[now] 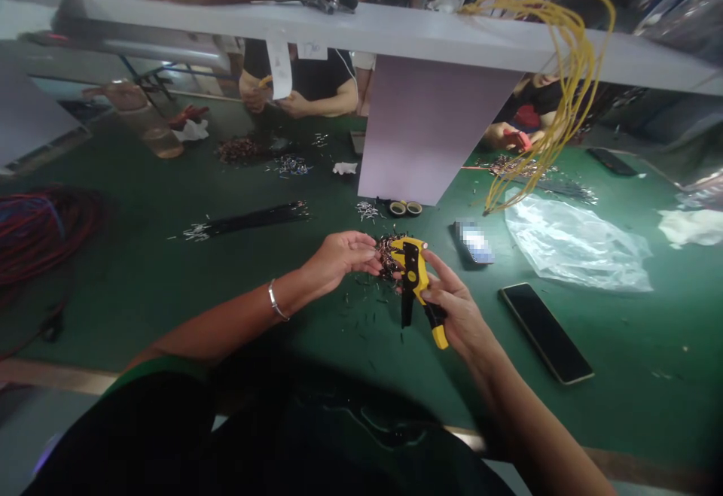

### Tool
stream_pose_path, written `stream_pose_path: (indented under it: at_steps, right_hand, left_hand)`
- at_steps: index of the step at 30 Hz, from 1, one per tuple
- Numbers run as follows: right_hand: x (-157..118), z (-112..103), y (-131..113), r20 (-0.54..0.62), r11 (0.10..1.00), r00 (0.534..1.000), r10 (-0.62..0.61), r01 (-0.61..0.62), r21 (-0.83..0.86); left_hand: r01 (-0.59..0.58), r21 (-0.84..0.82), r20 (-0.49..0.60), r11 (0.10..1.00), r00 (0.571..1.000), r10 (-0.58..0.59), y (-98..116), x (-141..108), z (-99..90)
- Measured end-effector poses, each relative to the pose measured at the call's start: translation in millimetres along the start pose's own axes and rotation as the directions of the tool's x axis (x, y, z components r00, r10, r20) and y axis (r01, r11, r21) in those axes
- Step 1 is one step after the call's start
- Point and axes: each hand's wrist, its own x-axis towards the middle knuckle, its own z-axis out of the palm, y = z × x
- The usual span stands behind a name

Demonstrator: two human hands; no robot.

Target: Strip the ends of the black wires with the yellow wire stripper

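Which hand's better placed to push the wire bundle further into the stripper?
Left, I'd judge. The left hand pinches the wire bundle right beside the yellow wire stripper, while the right hand is wrapped round the tool's handle and seems committed to it.

Left hand (342, 257) curled inward, right hand (455, 308) clenched, both close together

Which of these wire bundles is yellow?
The long loose bundle draped over the white shelf and hanging down; the bundles lying on the green mat are short and dark, with silver tips.
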Motion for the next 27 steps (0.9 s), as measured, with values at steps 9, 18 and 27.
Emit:
stream_pose_path:
  at_steps: [9,18,27]
  right_hand:
    - [3,-4,0,-0.018,0.999,1.0,0.022,-0.022,0.039]
    - [8,-18,3,0.014,0.996,1.0,0.023,-0.024,0.082]
    - [6,-12,-3,0.036,0.995,0.999,0.013,-0.017,0.098]
  left_hand:
    - [0.045,0.015,0.037,0.999,0.998,-0.045,-2,5,0.7]
    - [0.144,0.03,0.069,0.989,0.987,-0.146,-7,8,7.3]
    - [0.217,0.032,0.023,0.976,0.976,-0.217,-14,8,19.3]
